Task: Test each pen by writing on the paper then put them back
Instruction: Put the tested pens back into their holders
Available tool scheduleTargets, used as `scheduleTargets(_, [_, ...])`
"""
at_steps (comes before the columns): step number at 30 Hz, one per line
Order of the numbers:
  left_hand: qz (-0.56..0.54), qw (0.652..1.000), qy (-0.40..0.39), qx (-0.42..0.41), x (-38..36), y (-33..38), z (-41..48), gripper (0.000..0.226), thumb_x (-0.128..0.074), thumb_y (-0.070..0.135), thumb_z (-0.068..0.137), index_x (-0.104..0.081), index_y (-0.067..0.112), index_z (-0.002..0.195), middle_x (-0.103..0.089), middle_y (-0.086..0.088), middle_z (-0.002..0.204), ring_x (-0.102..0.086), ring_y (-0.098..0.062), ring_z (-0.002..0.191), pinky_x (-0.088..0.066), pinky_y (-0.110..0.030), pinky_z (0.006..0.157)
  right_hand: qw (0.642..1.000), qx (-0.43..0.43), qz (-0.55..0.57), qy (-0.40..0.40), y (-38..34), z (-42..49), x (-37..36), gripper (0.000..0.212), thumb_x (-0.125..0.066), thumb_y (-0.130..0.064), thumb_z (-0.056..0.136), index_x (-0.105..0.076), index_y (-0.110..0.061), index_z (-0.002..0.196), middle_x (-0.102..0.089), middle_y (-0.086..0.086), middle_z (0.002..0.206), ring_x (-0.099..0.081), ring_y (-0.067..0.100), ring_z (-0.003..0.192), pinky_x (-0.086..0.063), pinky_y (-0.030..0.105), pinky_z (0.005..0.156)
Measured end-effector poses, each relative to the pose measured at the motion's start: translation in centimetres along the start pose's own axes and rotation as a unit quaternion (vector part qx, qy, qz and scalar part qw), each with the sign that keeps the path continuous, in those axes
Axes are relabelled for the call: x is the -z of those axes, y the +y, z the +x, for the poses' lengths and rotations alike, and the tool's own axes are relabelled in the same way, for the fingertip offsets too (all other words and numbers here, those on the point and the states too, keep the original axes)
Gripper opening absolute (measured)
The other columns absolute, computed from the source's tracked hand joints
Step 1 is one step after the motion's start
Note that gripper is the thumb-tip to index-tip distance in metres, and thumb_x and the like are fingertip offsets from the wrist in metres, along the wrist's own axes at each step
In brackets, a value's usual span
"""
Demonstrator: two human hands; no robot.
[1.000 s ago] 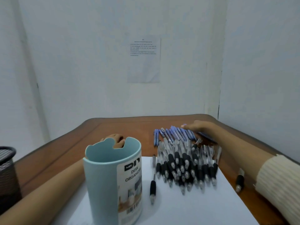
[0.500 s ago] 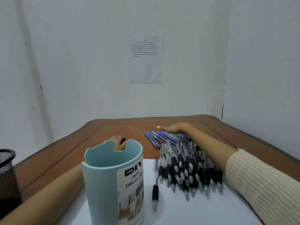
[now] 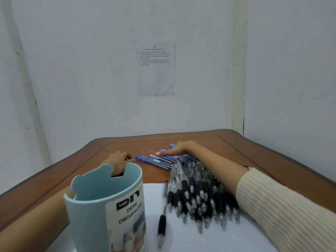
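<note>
My right grip [image 3: 174,150] lies flat, fingers straight and together, palm down on the row of blue pens [image 3: 156,160] towards the far edge of the surface [image 3: 254,151]. It presses them but pinches none. To do this step well, I judge I should curl thumb and forefinger round a single barrel at the left end of the row, where the pens fan apart, and lift it straight up so its neighbours don't roll. My left grip [image 3: 118,161] rests loosely curled on the surface just behind the pale blue desk organizer [image 3: 101,206], holding nothing I can see. I would use it to pin the paper [image 3: 181,239] at the near edge. Free writing space looks tight: the heap of black-collared pens [image 3: 200,197] covers the paper's right side, and one single pen [image 3: 162,215] lies alone between heap and organizer.
</note>
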State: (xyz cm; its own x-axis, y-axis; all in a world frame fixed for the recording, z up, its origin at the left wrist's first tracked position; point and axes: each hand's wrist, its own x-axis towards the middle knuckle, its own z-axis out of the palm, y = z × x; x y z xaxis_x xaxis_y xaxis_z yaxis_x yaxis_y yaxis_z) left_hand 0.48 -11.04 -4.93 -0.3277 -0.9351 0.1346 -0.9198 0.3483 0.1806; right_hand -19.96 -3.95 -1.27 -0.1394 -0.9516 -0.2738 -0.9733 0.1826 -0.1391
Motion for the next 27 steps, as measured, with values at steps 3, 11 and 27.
scheduleTargets(3, [-0.021, 0.999, -0.006, -0.023, 1.0, 1.3, 0.1, 0.036, -0.041, 0.027, 0.098, -0.052, 0.007, 0.126, -0.056, -0.015, 0.124, -0.054, -0.027, 0.111, -0.039, -0.025, 0.082, 1.0, 0.014, 0.02, -0.02, 0.0, -0.8, 0.6, 0.084, -0.027, -0.072, 0.085, -0.008, -0.022, 0.151, -0.001, 0.004, 0.158, -0.007, 0.027, 0.145, -0.011, 0.046, 0.115])
scheduleTargets(11, [-0.045, 0.998, 0.025, -0.044, -2.0, 1.7, 1.7, 0.039, -0.026, 0.035, 0.101, -0.05, 0.019, 0.127, -0.048, -0.005, 0.137, -0.045, -0.024, 0.123, -0.032, -0.037, 0.105, 0.995, 0.07, -0.069, -0.033, -0.3, 0.6, 0.2, 0.075, -0.031, -0.069, 0.086, -0.004, -0.037, 0.149, 0.012, 0.001, 0.157, 0.005, 0.027, 0.145, -0.005, 0.052, 0.116])
scheduleTargets(27, [-0.057, 0.998, 0.012, -0.033, -1.7, 4.3, 1.7, 0.048, -0.015, 0.031, 0.102, -0.036, 0.008, 0.138, -0.04, -0.015, 0.141, -0.033, -0.028, 0.131, -0.025, -0.035, 0.109, 0.999, 0.038, -0.033, -0.021, -0.5, 0.9, 0.5, 0.086, -0.046, -0.064, 0.085, -0.008, -0.023, 0.151, -0.007, 0.005, 0.158, -0.018, 0.029, 0.143, -0.024, 0.046, 0.113])
